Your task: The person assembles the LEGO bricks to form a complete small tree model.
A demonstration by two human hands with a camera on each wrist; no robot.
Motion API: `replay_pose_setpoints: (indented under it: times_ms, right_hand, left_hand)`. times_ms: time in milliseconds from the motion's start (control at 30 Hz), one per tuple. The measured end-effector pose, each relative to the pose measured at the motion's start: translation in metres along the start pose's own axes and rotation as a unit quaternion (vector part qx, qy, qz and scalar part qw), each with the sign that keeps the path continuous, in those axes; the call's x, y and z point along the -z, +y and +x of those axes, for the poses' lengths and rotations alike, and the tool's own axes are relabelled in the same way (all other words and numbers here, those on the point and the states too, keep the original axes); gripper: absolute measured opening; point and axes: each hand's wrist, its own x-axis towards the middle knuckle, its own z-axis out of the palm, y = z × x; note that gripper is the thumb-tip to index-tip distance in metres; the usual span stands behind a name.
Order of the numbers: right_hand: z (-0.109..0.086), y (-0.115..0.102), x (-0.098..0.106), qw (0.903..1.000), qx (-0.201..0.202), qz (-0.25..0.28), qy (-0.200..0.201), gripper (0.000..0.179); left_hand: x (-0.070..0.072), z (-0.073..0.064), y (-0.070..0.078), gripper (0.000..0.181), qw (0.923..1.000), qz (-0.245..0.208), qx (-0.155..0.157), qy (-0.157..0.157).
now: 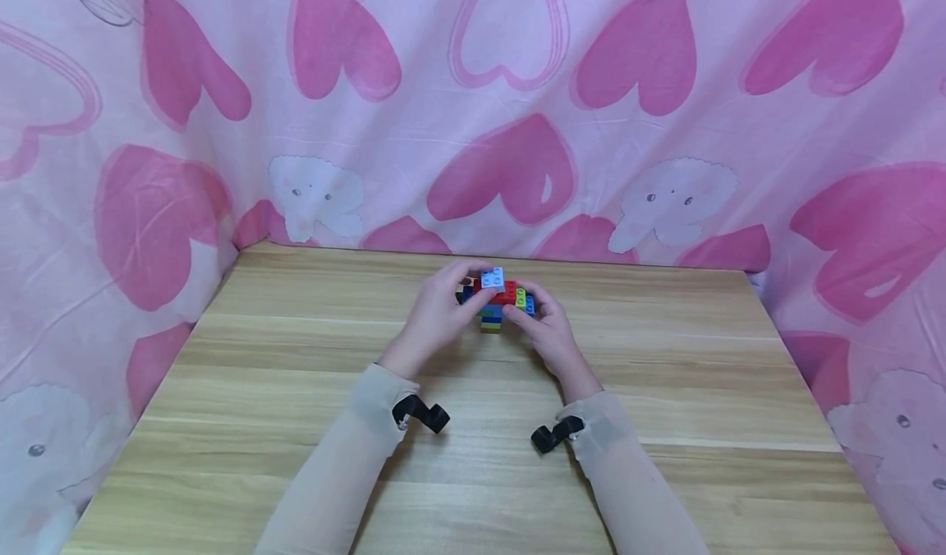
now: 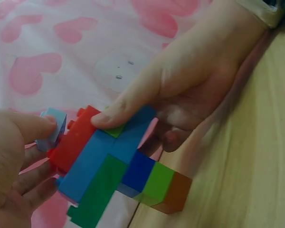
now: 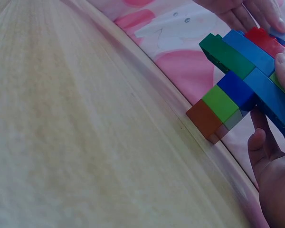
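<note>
A toy brick build, with a red brick, long blue bricks and a dark green brick, stands upright near the back of the table. Its narrow foot stacks a dark blue brick, a lime brick and a brown brick. My left hand pinches a light blue brick at the top of the red one; whether it is pressed down fully I cannot tell. My right hand grips the build's right end, thumb in front, near a lime brick.
The wooden table reaches back to a pink curtain with hearts, hanging close behind the build. Black wrist cameras sit on both sleeves.
</note>
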Motion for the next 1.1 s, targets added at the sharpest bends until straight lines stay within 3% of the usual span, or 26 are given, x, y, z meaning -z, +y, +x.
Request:
replay_pose_setpoints:
  times_ms: [1100]
  right_hand:
    - [0.000, -0.001, -0.001, 1.0000, 0.003, 0.002, -0.001, 0.049]
  left_hand:
    - [-0.009, -0.002, -0.011, 0.039, 0.9991, 0.006, -0.026, -0.032]
